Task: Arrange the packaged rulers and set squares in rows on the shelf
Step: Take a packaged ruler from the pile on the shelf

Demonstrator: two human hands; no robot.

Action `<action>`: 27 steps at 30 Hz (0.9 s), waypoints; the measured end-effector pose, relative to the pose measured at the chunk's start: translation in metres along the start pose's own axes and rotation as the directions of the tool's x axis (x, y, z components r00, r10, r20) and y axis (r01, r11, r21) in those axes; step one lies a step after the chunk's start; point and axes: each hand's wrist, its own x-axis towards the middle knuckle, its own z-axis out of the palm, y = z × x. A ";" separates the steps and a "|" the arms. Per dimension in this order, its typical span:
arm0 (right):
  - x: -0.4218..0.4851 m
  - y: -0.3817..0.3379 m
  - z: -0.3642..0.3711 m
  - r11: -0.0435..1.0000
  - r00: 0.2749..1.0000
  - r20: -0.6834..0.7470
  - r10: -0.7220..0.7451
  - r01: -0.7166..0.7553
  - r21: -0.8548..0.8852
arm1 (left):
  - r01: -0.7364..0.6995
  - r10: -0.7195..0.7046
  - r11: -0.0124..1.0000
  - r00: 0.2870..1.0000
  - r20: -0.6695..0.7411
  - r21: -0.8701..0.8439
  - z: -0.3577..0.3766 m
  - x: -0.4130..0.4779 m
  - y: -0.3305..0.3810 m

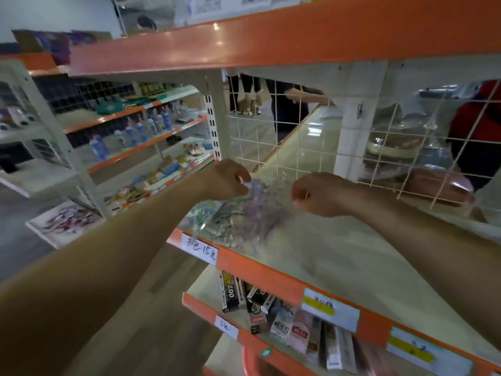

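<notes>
Shelf (339, 256): cream deck behind an orange front lip (260, 270), closed at the back by a white wire grid (271, 137). Shows bare surface from the middle out to the right.

Packaged rulers and set squares (238, 215): heaped loosely in clear bags at the left front corner, just behind a handwritten price label (202, 249). Overlapping, tinted purple and green, not yet in rows. Too blurred to count or to tell ruler from set square.

Top purple packet (257, 202): appears to run front to back, near end toward the lip, far end lifted up to the fingers. Judged only, given the blur.

Left hand (225, 180): sits at the far left end of the heap, directly over it. Pinches the raised end of the top purple packet between thumb and curled fingers.

Right hand (322, 194): hangs just beside the heap on its right, back of the hand to the camera, fingers curled under. Cannot tell whether anything clear is held there.

Coming move, as a guess: hinges on the heap lying left of the bare deck. Calls for carrying the pinched packet rightward and laying it flat, long axis kept front to back, with the right hand nearer the landing spot to square it up.
</notes>
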 end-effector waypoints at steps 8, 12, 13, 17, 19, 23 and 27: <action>0.043 -0.028 0.031 0.999 1.000 0.014 -0.014 0.014 0.037 | 0.210 -0.209 0.976 0.978 0.024 -0.059 0.004 -0.007 -0.068; 0.069 -0.048 0.049 0.998 0.999 0.010 -0.051 0.051 0.047 | 0.318 -0.317 0.948 0.943 0.099 -0.001 0.014 -0.006 -0.086; 0.075 -0.053 0.054 0.996 0.998 0.006 -0.069 0.069 0.050 | 0.326 -0.329 0.944 0.937 0.120 0.042 0.018 -0.006 -0.087; 0.101 -0.062 0.065 0.994 0.993 -0.045 -0.111 0.112 0.021 | 0.321 -0.329 0.944 0.929 0.168 0.074 0.037 -0.007 -0.091; 0.115 -0.061 0.068 0.998 0.997 -0.043 -0.070 0.070 0.000 | 0.312 -0.330 0.940 0.932 0.149 0.137 0.042 -0.009 -0.092; 0.141 -0.062 0.075 0.996 0.997 0.004 -0.082 0.082 -0.034 | 0.266 -0.284 0.956 0.946 0.159 0.126 0.042 -0.013 -0.094; 0.156 -0.062 0.085 0.985 0.977 0.144 -0.159 0.166 -0.039 | 0.241 -0.246 0.969 0.954 0.169 0.046 0.031 -0.017 -0.099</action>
